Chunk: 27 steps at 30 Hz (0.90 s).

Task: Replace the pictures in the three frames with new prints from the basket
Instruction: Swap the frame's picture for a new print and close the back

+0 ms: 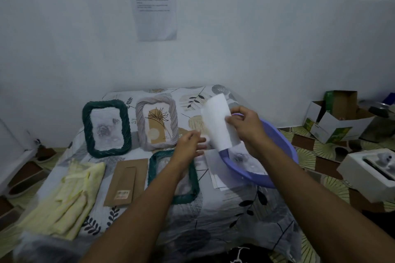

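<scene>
Right hand (245, 128) pinches white print (218, 121) just above basket (259, 181); left hand (190, 145), fingers loose, empty, hovers beside print. Step: fetching print. Next, likely: lay it into open green frame (185, 199) left of basket.

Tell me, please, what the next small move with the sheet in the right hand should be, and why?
Probably carry the white print leftward and lay it into the near green frame. The right hand pinches it above the purple basket, the left hand hovers open over that frame, and the brown backing board lies beside it.
</scene>
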Tool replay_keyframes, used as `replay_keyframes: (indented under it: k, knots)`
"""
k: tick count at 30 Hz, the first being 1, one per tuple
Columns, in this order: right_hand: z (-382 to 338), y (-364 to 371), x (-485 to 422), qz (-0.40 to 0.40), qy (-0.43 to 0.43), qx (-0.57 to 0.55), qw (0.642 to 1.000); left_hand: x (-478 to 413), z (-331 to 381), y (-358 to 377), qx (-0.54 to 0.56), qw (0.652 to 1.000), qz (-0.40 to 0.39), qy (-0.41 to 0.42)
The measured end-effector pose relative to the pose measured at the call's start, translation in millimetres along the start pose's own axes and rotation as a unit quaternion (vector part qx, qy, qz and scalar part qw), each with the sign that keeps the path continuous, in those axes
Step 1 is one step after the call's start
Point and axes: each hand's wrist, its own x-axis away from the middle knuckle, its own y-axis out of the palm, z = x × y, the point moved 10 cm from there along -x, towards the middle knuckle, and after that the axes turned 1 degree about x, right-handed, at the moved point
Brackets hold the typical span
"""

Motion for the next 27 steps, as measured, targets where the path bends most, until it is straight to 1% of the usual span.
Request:
replay_keyframes:
  k: [1, 2, 3, 5, 6, 8, 11, 13, 16, 17, 18, 20, 22, 25, 27]
  knots:
    - [-3.2, 14.1, 4.0, -0.014, 0.002, -0.028, 1.0, 1.9, 2.1, -6.0, 0.06, 0.998, -0.004, -0.012]
    - [-4.2, 26.6, 8.2, -0.024, 0.004, -0.042, 0.999, 3.9, 6.4, -15.8, 0.096, 0.995, 0.002, -0.01]
    - [-0.8, 38.1, 10.8, -0.029, 0.006, -0.045, 0.999, 5.9, 11.0, -29.0, 0.114, 0.993, 0.014, 0.002]
    - [11.3, 57.6, 15.3, -0.028, 0.007, -0.009, 1.0, 11.0, 16.1, -62.6, 0.093, 0.994, 0.054, 0.03]
    - [19.8, 67.4, 18.0, -0.031, 0.007, 0.026, 0.999, 13.8, 16.1, -80.0, 0.053, 0.995, 0.078, 0.042]
    - [39.0, 89.7, 24.1, -0.053, 0.001, 0.099, 0.994, 22.5, 14.2, -108.1, -0.062, 0.989, 0.115, 0.064]
    - [64.2, 118.9, 37.2, -0.087, -0.037, 0.233, 0.968, 32.9, 6.6, -124.9, -0.237, 0.957, 0.124, 0.111]
    - [75.7, 131.3, 46.2, -0.103, -0.068, 0.319, 0.94, 35.5, -4.0, -130.6, -0.346, 0.922, 0.128, 0.119]
    - [88.9, 142.1, 53.6, -0.12, -0.111, 0.394, 0.904, 32.4, -20.2, -133.8, -0.519, 0.835, 0.129, 0.132]
    - [92.6, 143.8, 54.4, -0.121, -0.125, 0.408, 0.896, 30.1, -26.3, -133.2, -0.548, 0.816, 0.121, 0.139]
    - [95.9, 143.9, 54.3, -0.12, -0.134, 0.412, 0.893, 30.4, -29.2, -131.2, -0.558, 0.809, 0.113, 0.146]
    - [100.3, 140.9, 53.3, -0.113, -0.15, 0.407, 0.894, 30.7, -32.1, -129.2, -0.554, 0.81, 0.101, 0.162]
    - [102.4, 137.4, 51.7, -0.112, -0.16, 0.397, 0.897, 30.0, -36.6, -131.3, -0.541, 0.82, 0.089, 0.163]
    - [104.8, 135.8, 48.2, -0.131, -0.162, 0.371, 0.905, 30.9, -42.2, -133.3, -0.527, 0.83, 0.07, 0.167]
    - [106.2, 136.1, 46.6, -0.138, -0.16, 0.363, 0.908, 32.2, -40.9, -135.4, -0.515, 0.836, 0.074, 0.175]
